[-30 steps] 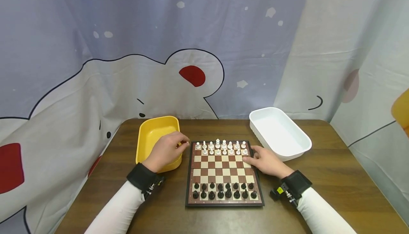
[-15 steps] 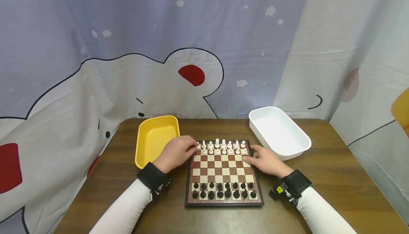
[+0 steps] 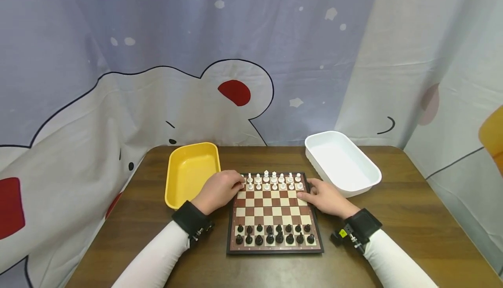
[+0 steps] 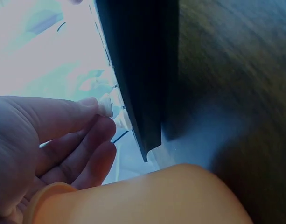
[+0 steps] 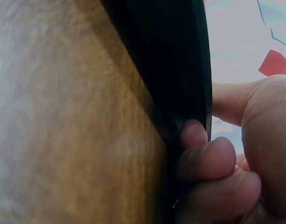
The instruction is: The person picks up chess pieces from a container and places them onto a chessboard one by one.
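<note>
A magnetic-looking chessboard (image 3: 272,206) lies on the table, white pieces (image 3: 273,177) in two rows at the far side and black pieces (image 3: 279,237) in two rows at the near side. At its far left corner my left hand (image 3: 221,188) pinches a small white pawn (image 4: 105,107) between thumb and forefinger, low over the second row. The hand hides that corner in the head view. My right hand (image 3: 329,198) grips the board's right edge, thumb on top and curled fingers (image 5: 212,158) against the black side (image 5: 180,60).
A yellow tray (image 3: 214,148) stands left of the board, close behind my left hand. The white tray (image 3: 375,178) is at the back right. Both share the brown wooden table (image 3: 412,218) with the board; a patterned curtain (image 3: 177,104) hangs behind.
My left hand has moved right, from beside the yellow tray to the board's far left corner, with the pawn in its fingers. The right hand has kept its grip on the edge.
</note>
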A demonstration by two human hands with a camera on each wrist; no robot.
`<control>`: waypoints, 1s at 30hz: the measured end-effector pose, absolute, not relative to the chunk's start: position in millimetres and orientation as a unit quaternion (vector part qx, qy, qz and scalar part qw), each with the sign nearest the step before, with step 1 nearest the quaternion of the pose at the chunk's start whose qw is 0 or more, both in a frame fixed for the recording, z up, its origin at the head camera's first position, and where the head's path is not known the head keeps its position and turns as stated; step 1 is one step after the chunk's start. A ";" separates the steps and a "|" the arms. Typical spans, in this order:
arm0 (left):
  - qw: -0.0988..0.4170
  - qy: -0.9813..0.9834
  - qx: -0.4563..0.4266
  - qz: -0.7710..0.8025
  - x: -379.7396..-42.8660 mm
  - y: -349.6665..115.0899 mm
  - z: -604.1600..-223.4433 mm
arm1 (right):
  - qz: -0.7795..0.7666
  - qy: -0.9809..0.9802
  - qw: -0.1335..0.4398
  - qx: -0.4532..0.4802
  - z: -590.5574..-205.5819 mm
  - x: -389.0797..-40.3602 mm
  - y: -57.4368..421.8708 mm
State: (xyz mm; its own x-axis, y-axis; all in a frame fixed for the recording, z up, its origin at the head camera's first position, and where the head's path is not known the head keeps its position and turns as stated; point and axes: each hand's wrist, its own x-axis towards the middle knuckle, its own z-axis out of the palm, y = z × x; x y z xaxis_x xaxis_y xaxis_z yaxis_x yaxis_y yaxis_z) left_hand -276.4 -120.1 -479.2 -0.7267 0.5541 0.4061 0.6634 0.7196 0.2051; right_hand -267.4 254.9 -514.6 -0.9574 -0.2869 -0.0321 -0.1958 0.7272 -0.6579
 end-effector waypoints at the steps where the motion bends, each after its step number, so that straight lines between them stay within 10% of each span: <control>1: 0.158 -0.913 -0.334 -0.171 -276.1 -119.8 -479.1 | -0.345 0.927 0.066 -0.129 -514.5 -267.4 254.8; 30: 0.135 -0.918 -0.335 -0.161 -277.6 -117.2 -483.9 | -0.348 0.926 0.064 -0.134 -514.8 -267.1 254.4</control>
State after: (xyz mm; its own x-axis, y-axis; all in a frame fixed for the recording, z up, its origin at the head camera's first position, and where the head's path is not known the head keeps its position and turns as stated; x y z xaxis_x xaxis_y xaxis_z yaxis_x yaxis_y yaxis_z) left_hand -277.6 -117.2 -483.9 -0.7384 0.5726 0.3562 0.6595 0.7234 0.2043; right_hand -267.1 254.4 -514.8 -0.9558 -0.2927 -0.0259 -0.2033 0.7224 -0.6609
